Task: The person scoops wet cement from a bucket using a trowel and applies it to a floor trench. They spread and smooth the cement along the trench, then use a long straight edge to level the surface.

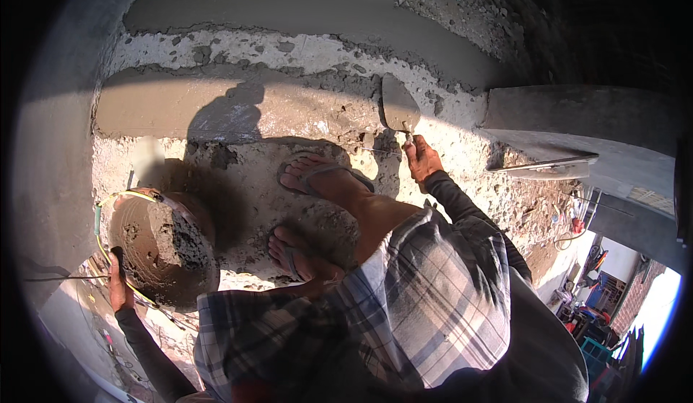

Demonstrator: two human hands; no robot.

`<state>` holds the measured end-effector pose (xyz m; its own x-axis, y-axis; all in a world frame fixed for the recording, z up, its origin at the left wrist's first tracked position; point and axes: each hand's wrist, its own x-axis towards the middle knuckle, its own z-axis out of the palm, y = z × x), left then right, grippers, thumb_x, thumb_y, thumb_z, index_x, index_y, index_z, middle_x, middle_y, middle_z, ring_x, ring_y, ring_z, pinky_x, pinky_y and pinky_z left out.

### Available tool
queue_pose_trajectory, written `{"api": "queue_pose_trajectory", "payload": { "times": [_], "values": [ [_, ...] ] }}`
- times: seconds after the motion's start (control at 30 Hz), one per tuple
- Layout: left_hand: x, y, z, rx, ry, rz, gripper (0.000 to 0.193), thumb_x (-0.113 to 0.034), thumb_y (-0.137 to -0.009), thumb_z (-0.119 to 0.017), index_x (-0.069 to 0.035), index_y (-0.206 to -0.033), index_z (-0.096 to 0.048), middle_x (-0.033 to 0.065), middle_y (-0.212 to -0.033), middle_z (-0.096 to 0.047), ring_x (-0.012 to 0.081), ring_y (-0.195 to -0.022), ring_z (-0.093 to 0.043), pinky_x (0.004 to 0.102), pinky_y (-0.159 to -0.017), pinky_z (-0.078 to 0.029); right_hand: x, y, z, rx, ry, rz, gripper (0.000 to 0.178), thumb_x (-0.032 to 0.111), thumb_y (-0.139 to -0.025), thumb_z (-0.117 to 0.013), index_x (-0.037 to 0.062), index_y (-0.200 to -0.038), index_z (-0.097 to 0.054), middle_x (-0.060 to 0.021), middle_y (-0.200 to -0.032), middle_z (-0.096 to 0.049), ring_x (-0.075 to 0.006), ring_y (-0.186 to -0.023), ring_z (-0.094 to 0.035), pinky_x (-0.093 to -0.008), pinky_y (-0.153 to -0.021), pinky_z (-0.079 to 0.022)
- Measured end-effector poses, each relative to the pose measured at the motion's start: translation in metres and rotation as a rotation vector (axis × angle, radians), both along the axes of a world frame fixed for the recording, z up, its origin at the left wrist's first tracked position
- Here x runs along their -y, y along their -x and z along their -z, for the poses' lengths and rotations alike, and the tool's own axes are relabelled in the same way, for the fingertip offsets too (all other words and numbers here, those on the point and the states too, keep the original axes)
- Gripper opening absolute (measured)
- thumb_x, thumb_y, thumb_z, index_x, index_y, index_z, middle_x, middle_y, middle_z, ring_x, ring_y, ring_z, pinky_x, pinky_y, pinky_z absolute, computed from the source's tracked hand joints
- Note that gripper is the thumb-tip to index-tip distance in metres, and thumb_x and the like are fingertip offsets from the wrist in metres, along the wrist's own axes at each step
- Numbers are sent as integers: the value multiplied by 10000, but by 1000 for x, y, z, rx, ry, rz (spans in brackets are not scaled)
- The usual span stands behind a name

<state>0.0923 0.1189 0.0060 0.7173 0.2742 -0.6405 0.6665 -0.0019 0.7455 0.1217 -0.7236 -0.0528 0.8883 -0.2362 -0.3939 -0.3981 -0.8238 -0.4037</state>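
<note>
My right hand (422,159) is closed around the handle of a trowel (399,103). Its broad grey blade lies at the right end of a strip of wet mortar (310,103). At the lower left, my left hand (118,284) grips the yellow and green handle (103,243) of a bucket, with its fingers partly hidden. The bucket (205,219) leans toward me, its inside smeared with mortar and a wet heap at one side.
A second smooth mortar band (274,2) runs along the far side. My sandalled feet (317,176) stand on rough ground between bucket and trowel. Grey walls rise left and right (577,118). A metal straightedge (545,163) lies at the right, with clutter (595,302) beyond.
</note>
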Motion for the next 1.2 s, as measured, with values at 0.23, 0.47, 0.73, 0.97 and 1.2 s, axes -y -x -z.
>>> {"api": "queue_pose_trajectory", "payload": {
  "times": [0.23, 0.47, 0.73, 0.97, 1.2],
  "values": [
    [5, 1, 26, 108, -39, -153, 756, -503, -994, -599, -22, -1542, -398, 75, -1583, -426, 196, -1458, -376, 348, -1213, -228, -87, -61, -43, -367, -48, -355, 430, 437, -1019, -465, 52, -1209, -482, -313, -949, -686, -495, -932, -666, -569, -824, -510],
    [13, 0, 11, 127, -89, -301, 784, -536, -998, -572, -42, -1568, -356, 65, -1582, -417, 213, -1444, -396, 372, -1201, -278, 32, 36, 18, 93, 76, 17, 334, 374, -1044, -476, 51, -1127, -460, -296, -826, -663, -523, -782, -657, -570, -658, -511],
    [69, -7, -20, 21, 54, -325, 758, -576, -1021, -499, -33, -1540, -391, 76, -1537, -462, 219, -1379, -468, 370, -1154, -357, -18, 26, 1, 23, -86, -488, 292, 237, -973, -568, 72, -1193, -470, -259, -793, -667, -500, -754, -656, -545, -643, -519],
    [118, -5, -54, -11, 43, -344, 760, -595, -1029, -463, -25, -1528, -403, 84, -1516, -480, 220, -1354, -490, 361, -1149, -360, 106, 33, 3, 105, -10, 26, 276, 319, -1046, -497, 62, -1147, -490, -266, -733, -646, -485, -727, -666, -523, -612, -519],
    [177, 6, -71, 36, 34, -388, 764, -605, -1034, -437, -21, -1525, -406, 91, -1501, -492, 219, -1342, -498, 354, -1152, -353, -11, -24, -1, 63, -417, -263, 290, 319, -1032, -515, 48, -1135, -521, -254, -753, -637, -489, -715, -642, -542, -630, -486]
  ]
}}
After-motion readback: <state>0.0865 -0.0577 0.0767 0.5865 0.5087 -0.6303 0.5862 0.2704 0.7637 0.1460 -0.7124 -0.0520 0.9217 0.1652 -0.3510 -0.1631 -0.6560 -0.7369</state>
